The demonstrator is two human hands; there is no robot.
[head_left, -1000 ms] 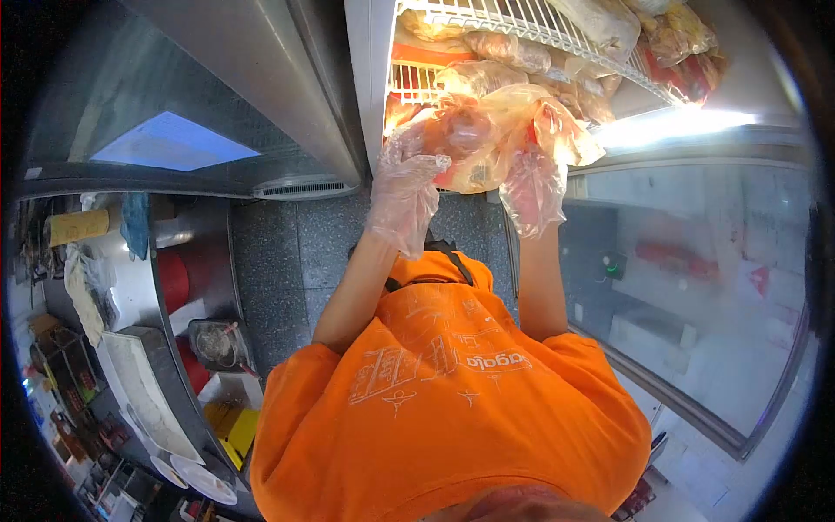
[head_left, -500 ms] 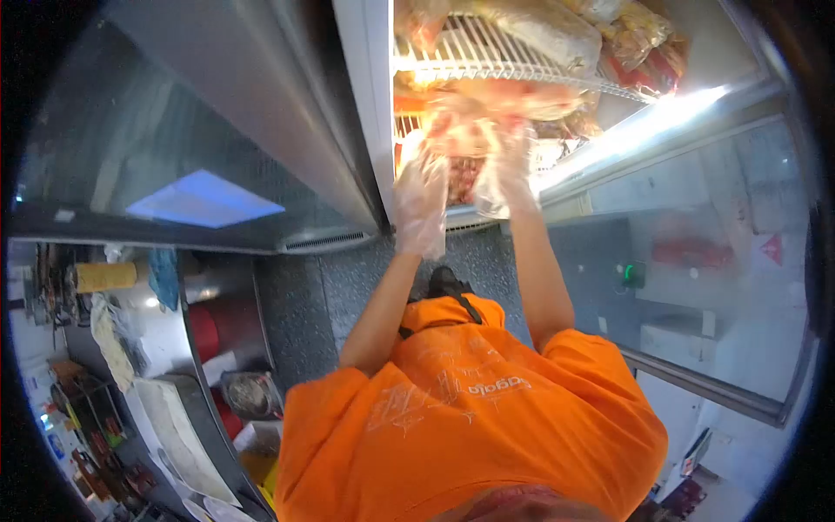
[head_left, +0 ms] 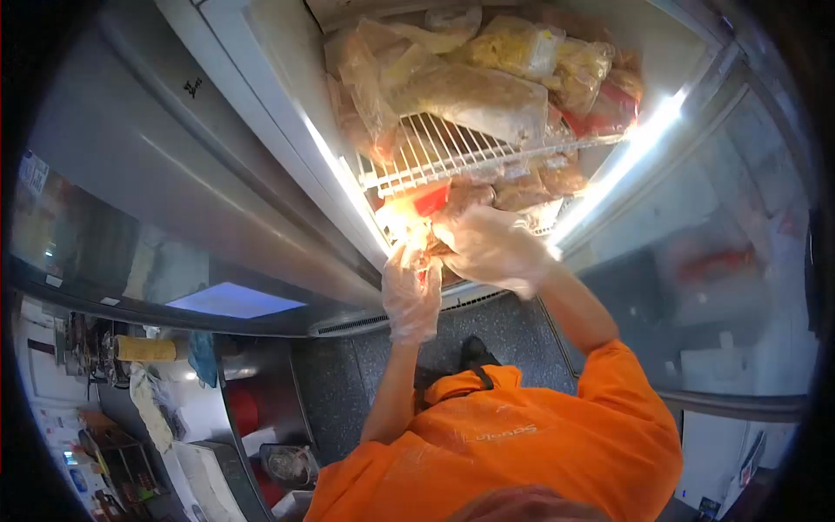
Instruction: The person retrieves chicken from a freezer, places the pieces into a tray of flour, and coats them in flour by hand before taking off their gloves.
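Note:
Both my hands wear clear plastic gloves and meet at the opening of a lit upright fridge, just below a white wire shelf (head_left: pixel 435 148). My left hand (head_left: pixel 412 294) is closed, thumb and fingers pointing up, around a small reddish-brown thing lost partly in glare. Against that same spot my right hand (head_left: pixel 491 248) comes in from the right with its fingers bent together; it is smeared by motion. Just above the fingers, a red piece of packaging (head_left: pixel 428 200) shows in the bright light. What exactly is between my fingers is hidden.
Bagged food (head_left: pixel 478 96) fills the upper shelf, and several brownish packs (head_left: pixel 526 187) lie below it. Bright light strips (head_left: pixel 617 178) run along both sides of the opening. A glass door (head_left: pixel 687 252) stands at right. A metal counter (head_left: pixel 204 478) with containers is at lower left.
My hands were apart around a pinkish-red mass at the opening; now they are together. My right hand has turned inward to the left. The view has shifted, showing more of the upper shelf.

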